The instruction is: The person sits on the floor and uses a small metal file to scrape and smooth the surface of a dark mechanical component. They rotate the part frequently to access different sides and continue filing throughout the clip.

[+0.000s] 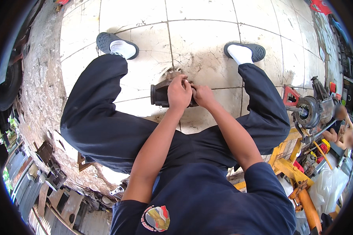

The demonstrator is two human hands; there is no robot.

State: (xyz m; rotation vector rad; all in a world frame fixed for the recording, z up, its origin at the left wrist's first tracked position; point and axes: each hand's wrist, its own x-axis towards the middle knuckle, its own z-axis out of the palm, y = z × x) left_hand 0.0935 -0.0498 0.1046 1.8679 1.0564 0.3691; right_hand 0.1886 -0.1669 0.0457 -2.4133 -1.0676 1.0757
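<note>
A dark, greasy cast-metal housing [159,95], apparently a machine part, lies on the tiles between my feet. Its left end is a round black flange, and a rusty brown section shows at its far side. My left hand [179,94] rests over the middle of this housing with its fingers curled round the far edge. Close beside it, my right hand [203,95] is closed at the housing's right side. The fingertips of both hands nearly meet. Whatever my right fingers pinch is hidden behind the knuckles.
White floor tiles [204,35] with cracks and grease stains spread ahead. To the right stand a yellow metal frame [288,166], a large round hub assembly [308,112] and a clear plastic bag [328,186]. Another person [339,127] sits farther right. A tyre [10,88] is at the left.
</note>
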